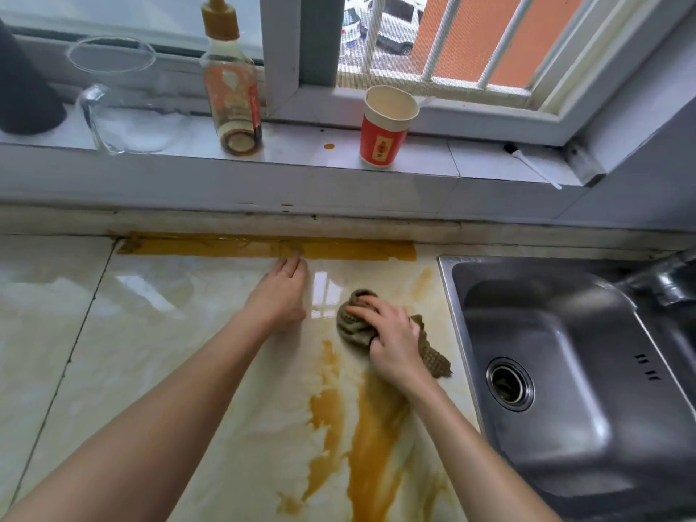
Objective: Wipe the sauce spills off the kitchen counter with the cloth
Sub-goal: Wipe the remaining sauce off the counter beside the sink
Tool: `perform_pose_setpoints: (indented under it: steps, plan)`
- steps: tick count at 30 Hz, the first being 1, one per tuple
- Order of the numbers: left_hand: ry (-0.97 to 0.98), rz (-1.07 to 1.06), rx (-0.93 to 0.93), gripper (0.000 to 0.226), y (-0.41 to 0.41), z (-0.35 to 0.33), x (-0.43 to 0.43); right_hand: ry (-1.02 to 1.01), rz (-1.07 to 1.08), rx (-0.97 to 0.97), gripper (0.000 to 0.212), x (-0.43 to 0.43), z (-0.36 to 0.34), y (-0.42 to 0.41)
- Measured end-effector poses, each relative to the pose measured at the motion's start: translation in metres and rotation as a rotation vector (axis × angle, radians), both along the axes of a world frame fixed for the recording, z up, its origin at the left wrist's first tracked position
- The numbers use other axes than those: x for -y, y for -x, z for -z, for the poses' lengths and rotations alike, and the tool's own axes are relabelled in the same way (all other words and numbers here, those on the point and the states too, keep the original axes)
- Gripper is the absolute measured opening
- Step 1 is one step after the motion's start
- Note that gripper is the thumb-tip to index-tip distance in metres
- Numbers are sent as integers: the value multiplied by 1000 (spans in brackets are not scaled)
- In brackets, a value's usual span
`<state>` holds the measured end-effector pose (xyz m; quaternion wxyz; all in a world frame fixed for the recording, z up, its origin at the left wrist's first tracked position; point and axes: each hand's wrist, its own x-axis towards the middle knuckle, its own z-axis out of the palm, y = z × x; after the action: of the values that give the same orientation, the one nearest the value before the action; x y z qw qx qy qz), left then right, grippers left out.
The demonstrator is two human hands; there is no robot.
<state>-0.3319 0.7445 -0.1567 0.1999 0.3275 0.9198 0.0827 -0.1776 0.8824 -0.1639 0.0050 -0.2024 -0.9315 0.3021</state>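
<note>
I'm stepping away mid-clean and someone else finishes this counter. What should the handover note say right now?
Left hand rests open on the counter, reaching the back sauce strip.
Right hand grips the bunched cloth, pressed on the counter beside the sink.
Done: the area between the hands looks mostly wiped.
Left: back sauce strip, large sauce streaks nearer the person, one drop on the windowsill.

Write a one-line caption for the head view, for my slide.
Right hand grips a brown cloth on the sauce-streaked counter beside the sink; left hand rests flat nearby.
</note>
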Motion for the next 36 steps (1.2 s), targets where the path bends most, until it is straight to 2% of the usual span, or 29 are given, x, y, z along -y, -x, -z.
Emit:
perform_pose_setpoints:
  steps: [3, 6, 7, 9, 11, 16, 19, 21, 26, 33, 36]
  plan:
    - [-12, 8, -3, 70, 1, 2, 1, 97, -2, -64, 70, -3, -7, -6]
    - [-23, 16, 8, 70, 3, 4, 3, 89, 218, -161, 70, -41, -18, 14]
    - [-25, 21, 10, 70, 4, 4, 4, 47, 302, -131, 69, -54, -19, 21]
    - [-33, 29, 21, 70, 7, 4, 4, -57, 470, 69, 66, -70, -14, 33]
    - [-46, 35, 27, 68, 8, 3, 4, -168, 507, 196, 65, -59, -6, 46]
    - [-161, -27, -1, 59, 1, 6, 16, -256, 137, 71, 66, 18, 10, 68]
    - [-231, -98, -19, 55, -12, 5, 23, -279, -71, 47, 64, 32, 13, 57]
    - [-258, -125, -33, 55, -21, 5, 31, -251, -80, 47, 65, 13, 12, 47]
    - [-289, -130, -42, 63, -41, 10, 55, -253, 174, 69, 65, -15, 8, 34]
    - [-304, -155, -56, 62, -63, 8, 64, -159, -189, -11, 67, 44, 13, 5]
    - [-304, -151, -40, 62, -70, 7, 72, -118, -110, 30, 69, 26, 6, -2]
